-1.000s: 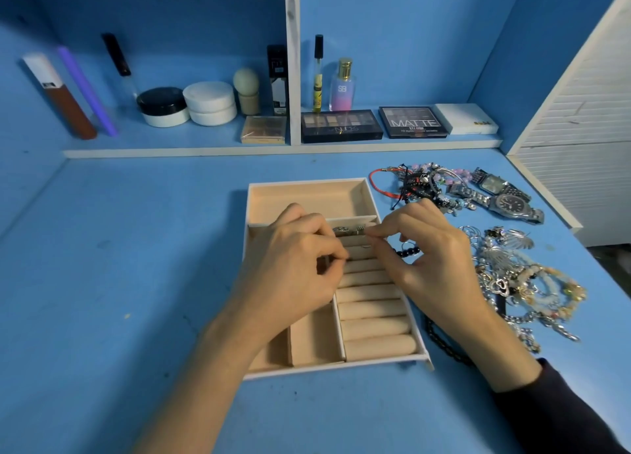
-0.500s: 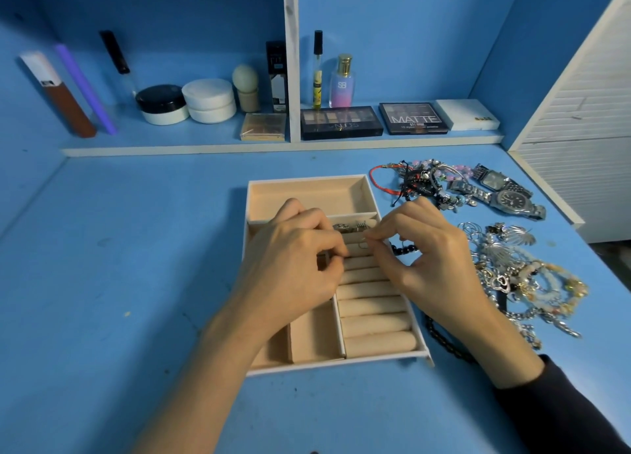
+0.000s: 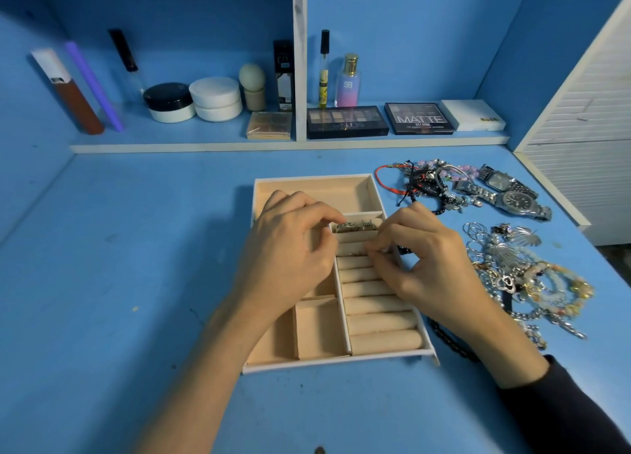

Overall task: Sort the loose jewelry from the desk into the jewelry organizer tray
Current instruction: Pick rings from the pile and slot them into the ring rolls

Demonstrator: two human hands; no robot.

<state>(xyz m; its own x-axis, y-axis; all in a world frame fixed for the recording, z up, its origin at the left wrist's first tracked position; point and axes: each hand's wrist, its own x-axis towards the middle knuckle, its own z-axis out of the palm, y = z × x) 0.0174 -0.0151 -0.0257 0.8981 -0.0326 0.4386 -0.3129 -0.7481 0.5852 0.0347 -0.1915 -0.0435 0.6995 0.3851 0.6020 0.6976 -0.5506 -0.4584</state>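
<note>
The left hand (image 3: 286,248) and right hand (image 3: 430,266) curl over the jewelry organizer tray (image 3: 309,181) on the blue tabletop (image 3: 136,248), fingertips at its ring rolls (image 3: 379,322) beside seated silver rings (image 3: 355,227). Whether either grip pinches anything, I cannot tell. Loose jewelry (image 3: 526,276) lies just right of the tray.

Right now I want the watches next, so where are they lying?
In the head view, the watches lie on the desk at far right, just right of the bracelet tangle and outside the organizer tray.
</note>
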